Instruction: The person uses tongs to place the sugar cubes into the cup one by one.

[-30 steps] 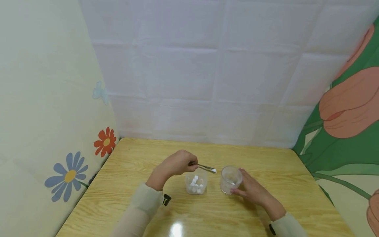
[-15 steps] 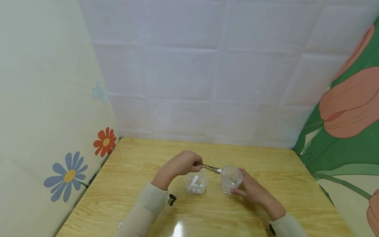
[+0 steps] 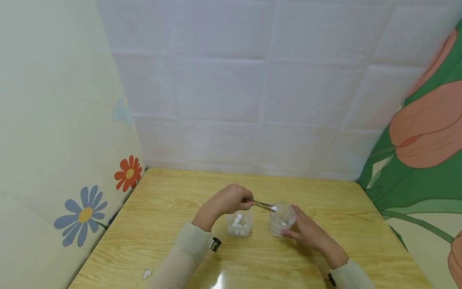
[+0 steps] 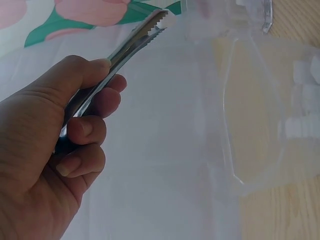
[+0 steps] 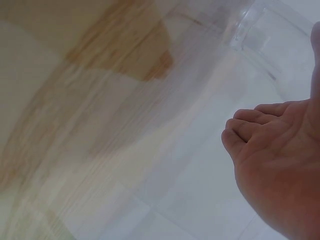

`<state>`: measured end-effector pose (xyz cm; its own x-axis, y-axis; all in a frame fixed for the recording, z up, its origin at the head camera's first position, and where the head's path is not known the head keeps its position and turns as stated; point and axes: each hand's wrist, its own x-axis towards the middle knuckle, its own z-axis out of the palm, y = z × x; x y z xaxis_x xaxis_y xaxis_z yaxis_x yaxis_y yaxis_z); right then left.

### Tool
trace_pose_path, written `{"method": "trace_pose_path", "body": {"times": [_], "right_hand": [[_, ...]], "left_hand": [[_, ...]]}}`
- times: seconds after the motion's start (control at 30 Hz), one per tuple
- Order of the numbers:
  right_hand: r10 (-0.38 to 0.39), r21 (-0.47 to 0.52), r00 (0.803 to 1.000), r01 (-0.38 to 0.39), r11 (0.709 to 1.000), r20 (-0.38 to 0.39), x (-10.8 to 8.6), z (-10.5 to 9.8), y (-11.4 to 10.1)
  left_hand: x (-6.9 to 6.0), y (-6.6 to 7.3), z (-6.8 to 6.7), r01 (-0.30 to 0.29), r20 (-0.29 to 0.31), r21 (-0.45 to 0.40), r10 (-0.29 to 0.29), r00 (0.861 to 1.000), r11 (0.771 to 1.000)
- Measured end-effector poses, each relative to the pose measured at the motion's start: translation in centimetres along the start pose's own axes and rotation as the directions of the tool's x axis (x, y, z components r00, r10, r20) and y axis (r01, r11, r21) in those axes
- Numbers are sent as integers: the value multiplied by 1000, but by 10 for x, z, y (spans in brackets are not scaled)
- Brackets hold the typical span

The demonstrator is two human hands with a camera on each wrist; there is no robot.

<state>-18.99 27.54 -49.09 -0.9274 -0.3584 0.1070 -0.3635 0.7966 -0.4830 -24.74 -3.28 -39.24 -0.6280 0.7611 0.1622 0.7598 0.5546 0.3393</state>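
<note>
My left hand (image 3: 230, 199) holds small metal tongs (image 3: 262, 204), seen in the left wrist view as serrated tongs (image 4: 131, 45) gripped between thumb and curled fingers. At their tips sits a white cube (image 3: 274, 208), over the left side of the rim of a clear glass (image 3: 276, 225). My right hand (image 3: 309, 233) holds that glass from the right, thumb at the front and fingers behind. A white piece lies at the bottom of the glass. Below my left hand stands a clear plastic container (image 3: 229, 230) with several white cubes (image 3: 236, 221) in it.
Small white pieces (image 3: 146, 274) lie on the wooden table (image 3: 173, 188) near its front left. A white sheet (image 3: 223, 88) hangs behind the table, with flower-printed sheets (image 3: 57, 132) at both sides.
My left hand has moved right with the tongs and the white cube, from the gap between container and glass to the glass rim. The right hand and glass have stayed still.
</note>
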Motion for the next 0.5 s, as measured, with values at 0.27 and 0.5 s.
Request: {"method": "trace_pose_path", "body": {"times": [0.27, 0.5], "right_hand": [[-5, -3, 1000, 5, 1000, -10, 1, 1, 0], [-6, -1, 1000, 6, 1000, -10, 1, 1, 0]], "left_hand": [[6, 4, 4, 3, 7, -29, -3, 1000, 1000], [10, 9, 10, 8, 19, -31, -7, 1000, 999]]}}
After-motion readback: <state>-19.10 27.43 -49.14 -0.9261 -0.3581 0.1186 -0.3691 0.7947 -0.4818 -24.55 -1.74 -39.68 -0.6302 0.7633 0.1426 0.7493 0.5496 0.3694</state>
